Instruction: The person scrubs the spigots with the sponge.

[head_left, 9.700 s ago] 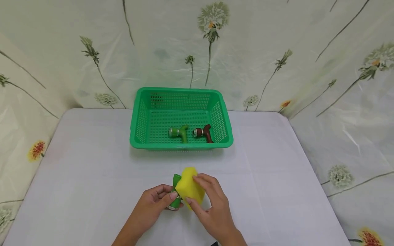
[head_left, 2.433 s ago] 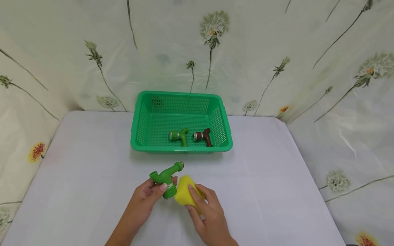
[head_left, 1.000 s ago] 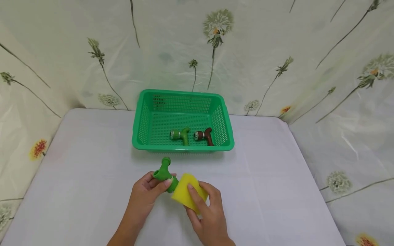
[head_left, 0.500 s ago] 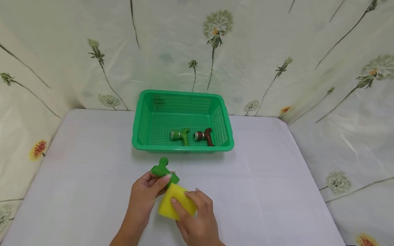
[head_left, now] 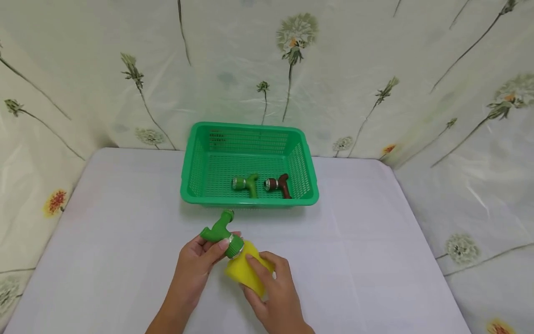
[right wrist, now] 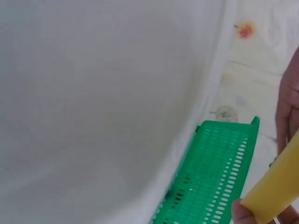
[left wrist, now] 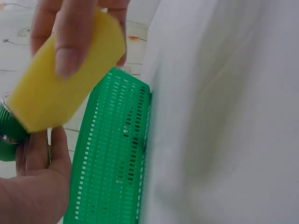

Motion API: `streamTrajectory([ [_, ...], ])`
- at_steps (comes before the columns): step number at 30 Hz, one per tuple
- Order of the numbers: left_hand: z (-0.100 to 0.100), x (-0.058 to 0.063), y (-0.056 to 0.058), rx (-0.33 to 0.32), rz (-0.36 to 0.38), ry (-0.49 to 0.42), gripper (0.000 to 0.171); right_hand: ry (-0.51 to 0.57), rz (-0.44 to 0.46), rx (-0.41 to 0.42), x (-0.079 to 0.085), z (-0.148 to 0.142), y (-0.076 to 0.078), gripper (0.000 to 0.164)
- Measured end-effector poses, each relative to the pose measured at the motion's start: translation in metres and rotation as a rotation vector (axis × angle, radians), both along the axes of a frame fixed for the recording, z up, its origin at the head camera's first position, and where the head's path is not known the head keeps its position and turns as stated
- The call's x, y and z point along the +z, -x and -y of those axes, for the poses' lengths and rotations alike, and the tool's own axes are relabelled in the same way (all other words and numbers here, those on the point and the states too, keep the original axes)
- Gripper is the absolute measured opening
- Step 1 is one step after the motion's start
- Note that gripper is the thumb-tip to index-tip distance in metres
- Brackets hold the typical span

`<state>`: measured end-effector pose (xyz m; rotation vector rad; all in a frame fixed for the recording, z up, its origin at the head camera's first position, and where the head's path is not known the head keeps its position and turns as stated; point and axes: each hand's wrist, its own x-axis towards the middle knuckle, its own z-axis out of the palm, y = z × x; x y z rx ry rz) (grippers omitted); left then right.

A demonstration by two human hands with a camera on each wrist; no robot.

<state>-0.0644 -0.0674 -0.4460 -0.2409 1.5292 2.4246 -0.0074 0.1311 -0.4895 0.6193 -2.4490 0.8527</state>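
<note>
My left hand (head_left: pixel 193 260) pinches a green plastic tap (head_left: pixel 219 230) by its ribbed collar, with the spout and threaded end pointing up and away. In my right hand (head_left: pixel 277 292), thumb and fingers grip a yellow sponge (head_left: pixel 247 270). The sponge lies right at the silver-ringed end of the tap's collar. The left wrist view shows the sponge (left wrist: pixel 70 84) overlapping the edge of the tap (left wrist: pixel 9 135), and the right wrist view has the sponge (right wrist: pixel 275 182) in front of the left hand, hiding most of the tap. Both things are held above the white-covered table (head_left: pixel 125 241).
Behind the hands stands a green perforated basket (head_left: pixel 249 201). Inside it lie a lighter green tap (head_left: pixel 250 184) and a dark red tap (head_left: pixel 280 184), side by side. A flower-patterned sheet (head_left: pixel 225 55) hangs behind the table and along both sides.
Over the last second the sponge moves down and left across the tap's collar, then back up to its end. The left hand keeps hold of the tap and turns it.
</note>
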Motion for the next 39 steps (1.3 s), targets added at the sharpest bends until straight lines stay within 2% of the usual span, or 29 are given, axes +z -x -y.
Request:
streamTrajectory([
  [3, -0.001, 0.000, -0.002, -0.036, -0.019, 0.026, 0.043, 0.032, 0.064, 0.024, 0.005, 0.001, 0.002, 0.051],
  [7, 0.000, 0.000, -0.002, -0.068, -0.057, 0.056, 0.041, 0.064, 0.087, 0.023, 0.012, 0.001, 0.002, 0.048],
  [12, 0.000, 0.001, -0.004, -0.127, -0.092, 0.046, 0.034, 0.063, 0.131, 0.080, 0.015, 0.003, 0.002, 0.046],
  [16, 0.000, 0.001, -0.005, -0.157, -0.121, 0.030, 0.031, 0.130, 0.142, 0.115, 0.018, 0.002, 0.004, 0.047],
  [20, 0.003, -0.001, -0.005, -0.152, -0.147, 0.064, 0.027, 0.205, 0.198, 0.067, 0.022, -0.006, 0.006, 0.051],
  [25, 0.007, -0.003, -0.005, -0.150, -0.163, 0.100, 0.024, 0.249, 0.248, -0.070, 0.025, -0.018, 0.008, 0.053],
  [28, 0.007, -0.004, -0.005, -0.149, -0.173, 0.099, 0.025, 0.277, 0.228, -0.115, 0.028, -0.020, 0.007, 0.057],
  [32, 0.004, -0.002, -0.007, -0.156, -0.157, 0.092, 0.029, 0.284, 0.133, -0.046, 0.032, -0.014, 0.007, 0.060],
  [34, 0.002, -0.001, -0.008, -0.139, -0.141, 0.099, 0.030, 0.286, 0.087, -0.005, 0.034, -0.009, 0.007, 0.058],
  [36, 0.001, 0.000, -0.008, -0.117, -0.134, 0.107, 0.029, 0.288, 0.059, 0.006, 0.036, -0.005, 0.007, 0.055],
  [39, 0.001, 0.002, -0.008, -0.096, -0.130, 0.116, 0.028, 0.300, 0.063, 0.002, 0.038, -0.003, 0.006, 0.052],
])
